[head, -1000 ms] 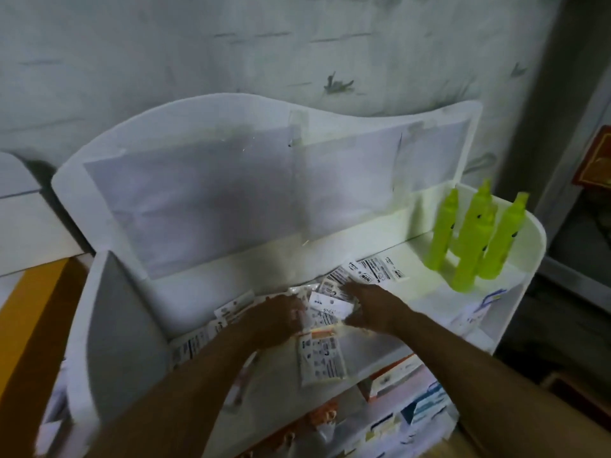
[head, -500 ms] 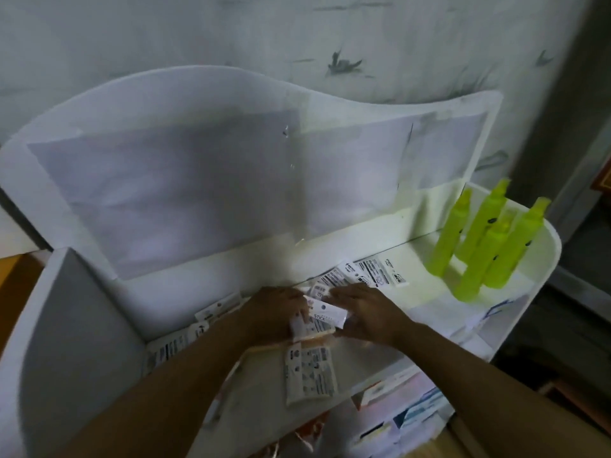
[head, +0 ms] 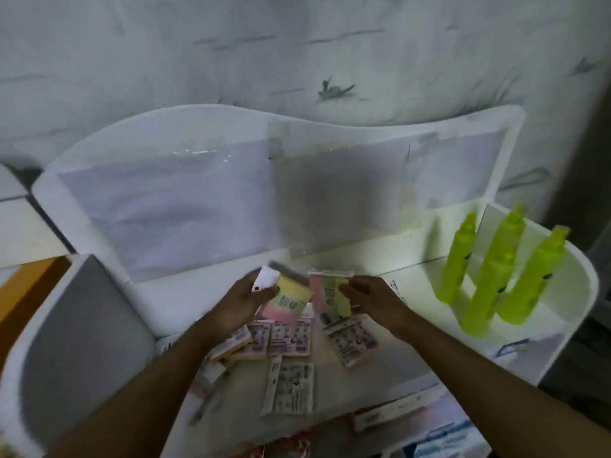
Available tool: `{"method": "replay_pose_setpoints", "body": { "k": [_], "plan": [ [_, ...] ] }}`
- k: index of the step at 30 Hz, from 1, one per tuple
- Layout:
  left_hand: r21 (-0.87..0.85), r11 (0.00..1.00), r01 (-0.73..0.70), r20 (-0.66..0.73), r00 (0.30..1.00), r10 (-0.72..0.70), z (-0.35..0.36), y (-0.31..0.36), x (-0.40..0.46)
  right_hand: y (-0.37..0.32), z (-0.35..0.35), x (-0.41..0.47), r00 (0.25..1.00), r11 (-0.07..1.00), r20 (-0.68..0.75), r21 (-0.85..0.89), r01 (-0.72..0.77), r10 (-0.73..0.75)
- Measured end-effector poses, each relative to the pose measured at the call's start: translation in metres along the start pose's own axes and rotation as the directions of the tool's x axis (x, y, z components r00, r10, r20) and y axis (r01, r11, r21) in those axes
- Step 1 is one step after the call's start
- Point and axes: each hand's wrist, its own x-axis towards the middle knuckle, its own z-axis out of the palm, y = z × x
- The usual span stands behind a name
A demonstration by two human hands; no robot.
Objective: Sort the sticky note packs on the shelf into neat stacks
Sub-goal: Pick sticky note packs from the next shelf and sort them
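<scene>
Lifting clear of the shelf, left hand and right hand now each grasp one pack, sorting underway.

White shelf with a tall wavy back panel and curved side walls. Several sticky note packs lie loose, printed backs up, around the middle, with one more toward 6 o'clock. Four green highlighters stand upright toward 3 o'clock.

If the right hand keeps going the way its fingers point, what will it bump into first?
Probably the pack held by the left hand. The right hand, holding its own pack, points left toward it, though depth is unclear.
</scene>
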Motion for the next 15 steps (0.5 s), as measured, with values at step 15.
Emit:
{"method": "replay_pose_setpoints", "body": {
  "k": [15],
  "plan": [
    [-0.187,0.955,0.228,-0.046,0.97,-0.241,0.013,0.029,-0.004,-0.039,-0.004,-0.017,1.0,0.989,0.0,0.145,-0.002,0.002]
  ]
}}
